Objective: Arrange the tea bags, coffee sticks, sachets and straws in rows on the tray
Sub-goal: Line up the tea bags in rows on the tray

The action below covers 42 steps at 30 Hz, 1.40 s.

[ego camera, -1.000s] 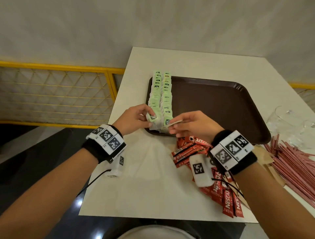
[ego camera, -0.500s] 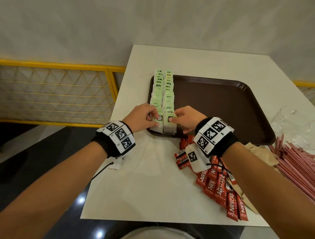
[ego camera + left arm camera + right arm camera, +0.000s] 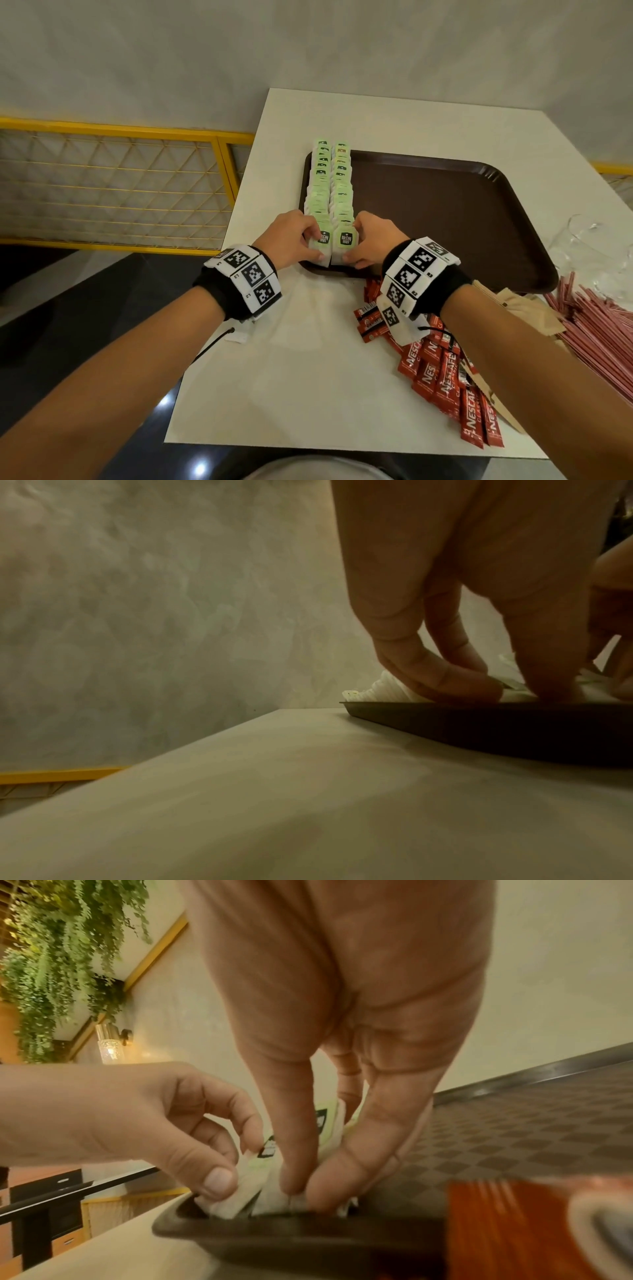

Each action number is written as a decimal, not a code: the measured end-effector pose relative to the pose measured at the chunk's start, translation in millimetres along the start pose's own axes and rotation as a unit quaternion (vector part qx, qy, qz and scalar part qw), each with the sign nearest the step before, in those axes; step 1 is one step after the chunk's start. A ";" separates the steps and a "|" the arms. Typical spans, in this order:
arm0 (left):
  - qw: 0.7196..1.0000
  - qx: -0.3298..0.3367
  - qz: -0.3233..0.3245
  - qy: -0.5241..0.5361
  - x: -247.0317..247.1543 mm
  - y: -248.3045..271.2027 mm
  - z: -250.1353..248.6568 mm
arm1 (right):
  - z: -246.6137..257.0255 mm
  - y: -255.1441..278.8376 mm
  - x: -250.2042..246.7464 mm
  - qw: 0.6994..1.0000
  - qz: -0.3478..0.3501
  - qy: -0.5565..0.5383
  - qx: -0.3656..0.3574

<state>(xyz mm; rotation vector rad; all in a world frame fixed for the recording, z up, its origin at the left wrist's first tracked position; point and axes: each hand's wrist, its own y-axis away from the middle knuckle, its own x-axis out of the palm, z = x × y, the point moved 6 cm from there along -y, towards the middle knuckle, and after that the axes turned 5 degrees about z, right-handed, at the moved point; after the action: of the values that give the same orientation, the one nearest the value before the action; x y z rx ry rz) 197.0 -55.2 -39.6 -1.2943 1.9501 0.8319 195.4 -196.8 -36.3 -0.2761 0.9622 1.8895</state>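
Head view shows both forearms reaching forward over the white table [image 3: 308,370], wrists level and close together at the near left corner of the brown tray [image 3: 445,219]. Two rows of green-and-white tea bags [image 3: 330,192] run side by side along the tray's left edge, from its far rim to its near rim. The left hand [image 3: 291,236] curls its fingers round the nearest tea bag of the left row, thumb pressed on its near face; the right hand [image 3: 371,240] pinches the nearest tea bag of the right row in the same way. In the right wrist view, the right thumb and forefinger point down into the tray and meet on the bag's lower edge, beside the left thumb. Red Nescafe coffee sticks [image 3: 442,373] lie heaped on the table under the right wrist. Brown paper sachets [image 3: 524,308] and pink straws [image 3: 596,329] lie further right, off the tray.
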 end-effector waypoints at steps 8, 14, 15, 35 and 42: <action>1.000 -0.020 -0.003 -0.004 2.3 2.2 0.2 | -5.5 -0.4 3.5 1.000 -0.003 -0.013 0.009; 1.000 -0.029 -0.002 -0.005 4.0 1.3 -1.2 | -9.3 -1.3 -2.8 0.999 -0.025 -0.025 0.001; 0.999 -0.031 -0.005 0.000 3.7 1.6 -1.0 | -9.5 -1.0 -4.8 0.999 -0.033 -0.022 -0.002; 0.963 -0.142 0.014 0.228 6.3 11.6 -7.0 | -15.0 -24.4 11.2 0.965 -0.049 -0.256 0.009; 0.952 -0.129 0.095 0.262 21.9 11.6 -14.7 | -7.5 -36.0 20.2 0.959 -0.030 -0.281 -0.008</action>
<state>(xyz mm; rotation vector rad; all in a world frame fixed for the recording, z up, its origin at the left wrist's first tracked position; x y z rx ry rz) 177.0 -74.8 -46.5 -1.6248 2.4753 0.9290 213.6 -180.7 -70.6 0.2176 0.5441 1.7745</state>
